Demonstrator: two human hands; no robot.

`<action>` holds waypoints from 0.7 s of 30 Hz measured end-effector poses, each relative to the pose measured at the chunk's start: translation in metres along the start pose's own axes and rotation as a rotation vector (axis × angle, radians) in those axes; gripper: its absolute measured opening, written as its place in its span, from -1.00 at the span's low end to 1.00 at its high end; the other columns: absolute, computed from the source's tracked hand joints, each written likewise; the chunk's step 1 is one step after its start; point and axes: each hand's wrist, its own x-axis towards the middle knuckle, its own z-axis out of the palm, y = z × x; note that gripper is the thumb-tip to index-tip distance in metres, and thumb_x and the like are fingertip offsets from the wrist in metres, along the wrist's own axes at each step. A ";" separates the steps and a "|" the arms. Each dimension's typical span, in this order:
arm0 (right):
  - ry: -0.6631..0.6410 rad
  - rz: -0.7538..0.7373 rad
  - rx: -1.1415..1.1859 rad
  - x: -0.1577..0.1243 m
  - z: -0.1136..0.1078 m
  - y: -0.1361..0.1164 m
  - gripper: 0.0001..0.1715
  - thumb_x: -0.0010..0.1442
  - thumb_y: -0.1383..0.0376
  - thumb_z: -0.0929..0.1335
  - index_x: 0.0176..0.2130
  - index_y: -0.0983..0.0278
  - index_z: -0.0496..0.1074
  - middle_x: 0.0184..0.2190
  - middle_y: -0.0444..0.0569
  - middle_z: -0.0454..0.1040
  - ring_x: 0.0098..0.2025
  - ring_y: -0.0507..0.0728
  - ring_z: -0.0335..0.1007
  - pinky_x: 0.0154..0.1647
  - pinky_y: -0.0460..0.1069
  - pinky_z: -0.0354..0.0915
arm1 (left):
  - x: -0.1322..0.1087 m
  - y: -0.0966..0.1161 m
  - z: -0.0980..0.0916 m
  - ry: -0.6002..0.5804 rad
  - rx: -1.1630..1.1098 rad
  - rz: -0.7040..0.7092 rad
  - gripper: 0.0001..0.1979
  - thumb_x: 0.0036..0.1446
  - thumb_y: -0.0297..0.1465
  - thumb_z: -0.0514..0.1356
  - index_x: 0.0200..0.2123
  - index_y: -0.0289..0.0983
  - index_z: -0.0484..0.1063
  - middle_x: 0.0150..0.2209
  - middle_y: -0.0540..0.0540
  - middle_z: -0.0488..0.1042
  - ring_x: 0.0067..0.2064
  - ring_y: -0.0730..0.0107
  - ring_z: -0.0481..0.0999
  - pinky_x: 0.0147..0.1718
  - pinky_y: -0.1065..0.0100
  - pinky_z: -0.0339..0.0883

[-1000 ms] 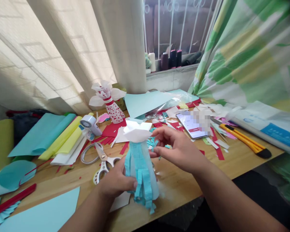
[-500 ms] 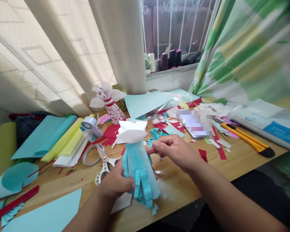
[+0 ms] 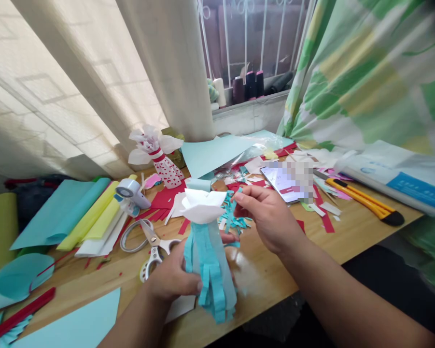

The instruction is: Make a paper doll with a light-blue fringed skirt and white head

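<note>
Paper cone figure [image 3: 210, 270], turquoise-fringed, clenched in left hand [image 3: 172, 278]; right hand [image 3: 268, 217] grip pinching turquoise paper strip [image 3: 232, 209].

Home craft table [image 3: 264, 275] beside curtains [image 3: 76, 87]

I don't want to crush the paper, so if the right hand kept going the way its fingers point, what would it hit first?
Probably the white paper top of the paper cone held in the left hand, ahead of the right hand, though depth is hard to judge here.
</note>
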 end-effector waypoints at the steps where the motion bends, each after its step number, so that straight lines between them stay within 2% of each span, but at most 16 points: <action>1: 0.009 0.003 0.034 0.001 0.000 0.000 -0.73 0.07 0.22 0.39 -0.55 0.29 0.33 -0.63 -0.20 0.32 -0.53 -0.03 0.23 -0.47 -0.08 0.19 | 0.000 -0.002 -0.001 -0.008 0.005 0.002 -0.25 -0.14 -0.22 0.33 0.13 -0.29 0.22 -0.24 -0.25 0.50 -0.28 0.16 0.47 -0.37 0.27 0.34; 8: 0.130 -0.045 0.212 0.005 -0.006 -0.008 -0.81 0.05 0.24 0.42 -0.48 0.29 0.39 -0.53 -0.16 0.45 -0.50 -0.02 0.35 -0.46 -0.10 0.30 | 0.001 -0.004 -0.004 -0.020 0.044 0.008 -0.28 -0.16 -0.22 0.33 0.11 -0.28 0.25 -0.24 -0.22 0.49 -0.28 0.19 0.46 -0.36 0.29 0.31; 14: 0.183 -0.105 0.241 0.006 -0.011 -0.018 -0.85 0.05 0.27 0.42 -0.47 0.29 0.40 -0.51 -0.11 0.51 -0.48 0.00 0.43 -0.47 -0.11 0.34 | 0.004 0.002 -0.002 0.017 0.059 0.083 -0.34 -0.19 -0.21 0.35 0.03 -0.26 0.35 0.01 -0.26 0.36 -0.18 0.16 0.45 -0.16 0.18 0.28; 18: 0.178 -0.125 0.226 0.005 -0.015 -0.025 -0.86 0.08 0.27 0.40 -0.46 0.27 0.40 -0.49 -0.13 0.50 -0.46 0.00 0.43 -0.45 -0.10 0.35 | 0.004 0.004 0.002 0.060 0.011 0.063 -0.38 -0.22 -0.19 0.37 -0.03 -0.25 0.40 -0.05 -0.22 0.40 -0.21 0.15 0.46 -0.22 0.20 0.31; 21: 0.206 -0.192 0.212 0.001 -0.020 -0.036 -0.86 0.08 0.29 0.39 -0.48 0.24 0.38 -0.51 -0.16 0.48 -0.47 0.00 0.42 -0.42 -0.08 0.37 | 0.007 0.005 0.007 0.191 -0.037 -0.017 -0.36 -0.26 -0.23 0.39 -0.04 -0.29 0.41 -0.17 -0.22 0.47 -0.22 0.14 0.47 -0.27 0.24 0.33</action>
